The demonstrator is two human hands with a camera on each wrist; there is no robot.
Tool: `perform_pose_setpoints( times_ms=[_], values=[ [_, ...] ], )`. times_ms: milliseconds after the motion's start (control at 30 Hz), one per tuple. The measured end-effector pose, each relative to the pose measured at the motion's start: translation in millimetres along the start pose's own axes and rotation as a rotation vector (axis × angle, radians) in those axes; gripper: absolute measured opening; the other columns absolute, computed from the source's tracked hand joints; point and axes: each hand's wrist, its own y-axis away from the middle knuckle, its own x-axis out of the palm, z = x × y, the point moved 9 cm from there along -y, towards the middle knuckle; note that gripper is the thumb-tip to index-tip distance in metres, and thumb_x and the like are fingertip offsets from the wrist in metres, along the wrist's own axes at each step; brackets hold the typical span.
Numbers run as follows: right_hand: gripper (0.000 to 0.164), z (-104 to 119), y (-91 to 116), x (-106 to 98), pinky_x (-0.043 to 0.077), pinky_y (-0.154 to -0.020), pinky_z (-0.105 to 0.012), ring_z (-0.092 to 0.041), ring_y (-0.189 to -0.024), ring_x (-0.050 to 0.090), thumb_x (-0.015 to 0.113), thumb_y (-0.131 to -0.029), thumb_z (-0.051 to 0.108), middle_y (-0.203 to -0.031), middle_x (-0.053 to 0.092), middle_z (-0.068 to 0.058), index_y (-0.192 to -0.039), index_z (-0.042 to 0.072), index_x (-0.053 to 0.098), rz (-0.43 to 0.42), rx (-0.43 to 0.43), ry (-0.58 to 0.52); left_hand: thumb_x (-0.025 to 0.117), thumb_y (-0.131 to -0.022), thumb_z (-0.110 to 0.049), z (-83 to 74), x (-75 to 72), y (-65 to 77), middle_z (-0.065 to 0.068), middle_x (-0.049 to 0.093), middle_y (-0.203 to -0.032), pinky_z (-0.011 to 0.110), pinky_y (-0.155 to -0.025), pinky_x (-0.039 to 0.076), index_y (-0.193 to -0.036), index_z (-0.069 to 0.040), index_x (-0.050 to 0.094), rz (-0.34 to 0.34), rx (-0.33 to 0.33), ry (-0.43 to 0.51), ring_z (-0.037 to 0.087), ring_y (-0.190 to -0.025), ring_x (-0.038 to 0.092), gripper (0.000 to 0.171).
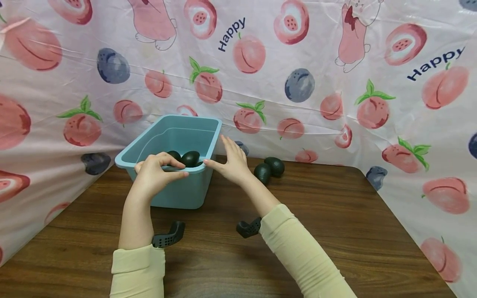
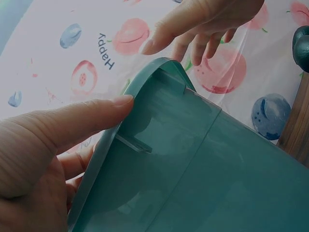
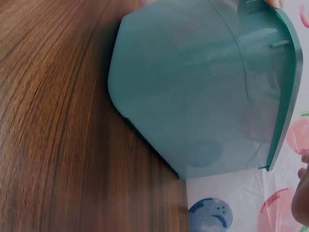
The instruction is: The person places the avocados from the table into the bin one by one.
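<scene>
A blue-green plastic bin [image 1: 180, 191] stands on the table, left of centre. Dark green avocados [image 1: 191, 159] lie inside it, partly hidden by its front rim and my left hand. That left hand [image 1: 152, 176] holds the front rim, thumb outside and fingers over the inner side; the left wrist view shows its thumb [image 2: 104, 115] against the rim. At the front right corner is my right hand [image 1: 234, 164], its fingers extended along the bin's right side and its thumb tip close to the corner. Nothing is between its fingers.
Two more avocados [image 1: 269, 169] rest on the brown wooden table [image 1: 316, 223], right of the bin and near the back edge. A fruit-printed sheet [image 1: 261, 91] hangs behind and along both sides. Black camera mounts [image 1: 169, 236] sit at both wrists.
</scene>
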Motion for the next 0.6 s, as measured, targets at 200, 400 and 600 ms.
perform_pose_setpoints(
  times_ms=[200, 400, 600],
  values=[
    [0.093, -9.8, 1.1, -7.1, 0.005, -0.112, -0.048, -0.023, -0.144, 0.011, 0.064, -0.084, 0.057, -0.157, 0.018, -0.008, -0.154, 0.019, 0.017, -0.028, 0.010, 0.027, 0.082, -0.077, -0.023, -0.1, 0.6, -0.4, 0.009, 0.064, -0.094, 0.056, -0.093, 0.008, -0.089, -0.006, 0.076, 0.001, 0.000, 0.000, 0.032, -0.098, 0.051, 0.022],
    [0.090, -21.0, 3.8, -10.2, 0.007, -0.112, -0.048, -0.023, -0.143, 0.013, 0.064, -0.085, 0.055, -0.157, 0.019, -0.009, -0.154, 0.018, 0.018, -0.032, 0.023, 0.038, 0.082, -0.077, -0.024, -0.5, 0.4, -0.5, 0.009, 0.064, -0.096, 0.057, -0.092, 0.009, -0.090, -0.006, 0.076, 0.004, 0.002, -0.003, 0.033, -0.099, 0.051, 0.023],
    [0.089, -34.3, 7.0, -11.9, 0.007, -0.112, -0.048, -0.024, -0.143, 0.014, 0.063, -0.085, 0.055, -0.157, 0.019, -0.008, -0.154, 0.020, 0.019, -0.035, 0.048, 0.042, 0.082, -0.077, -0.023, 1.6, 1.3, -0.9, 0.008, 0.064, -0.095, 0.056, -0.092, 0.008, -0.090, -0.006, 0.076, 0.004, -0.004, 0.001, 0.032, -0.098, 0.051, 0.022]
  ],
)
